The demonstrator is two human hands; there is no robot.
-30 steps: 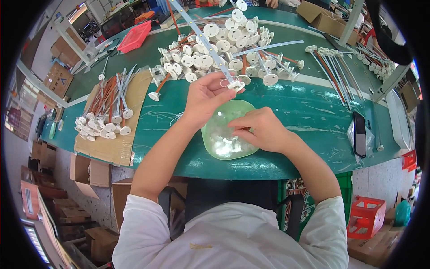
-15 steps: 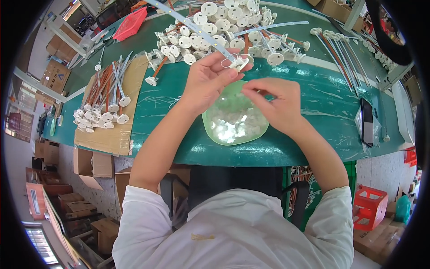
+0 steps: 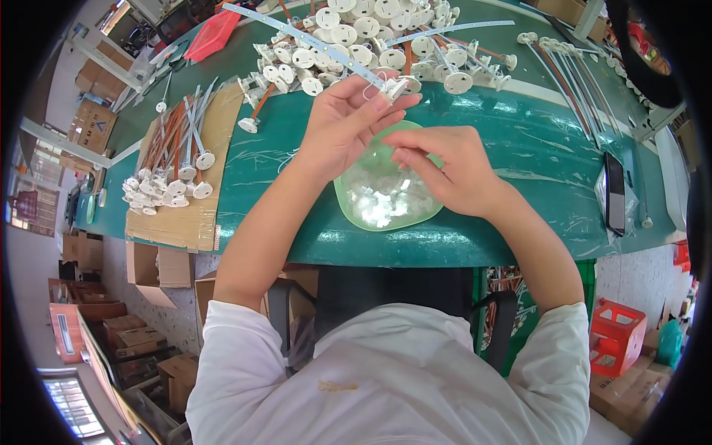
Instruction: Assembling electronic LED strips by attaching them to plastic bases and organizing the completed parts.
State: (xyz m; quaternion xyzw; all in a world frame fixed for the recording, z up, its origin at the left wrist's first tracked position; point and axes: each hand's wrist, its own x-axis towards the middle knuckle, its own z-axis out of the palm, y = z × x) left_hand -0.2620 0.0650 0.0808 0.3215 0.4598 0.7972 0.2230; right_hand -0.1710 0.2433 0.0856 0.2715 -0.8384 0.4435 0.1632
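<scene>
My left hand (image 3: 337,126) is closed round the white round base (image 3: 395,88) of an LED strip (image 3: 315,44). The strip slants up and to the left from the fingers, and a thin white wire loops beside the base. Just to the right and slightly lower, my right hand (image 3: 454,169) has its thumb and fingertips pinched together; anything between them is too small to make out. Beneath both hands stands a light green bowl (image 3: 343,202) with many small, clear, shiny pieces (image 3: 382,206) in it. The right hand covers part of its right rim.
A large heap of white round-based strips (image 3: 341,33) lies at the back. More lie on a cardboard sheet (image 3: 178,226) at left and in a row (image 3: 567,81) at right. A black phone (image 3: 614,193) rests near the right edge; a red basket (image 3: 213,35) stands far left.
My right hand has come slightly lower and left over the bowl, its fingertips still pinched. The left hand keeps its hold on the strip, which leans further left. The whole view has shifted a little.
</scene>
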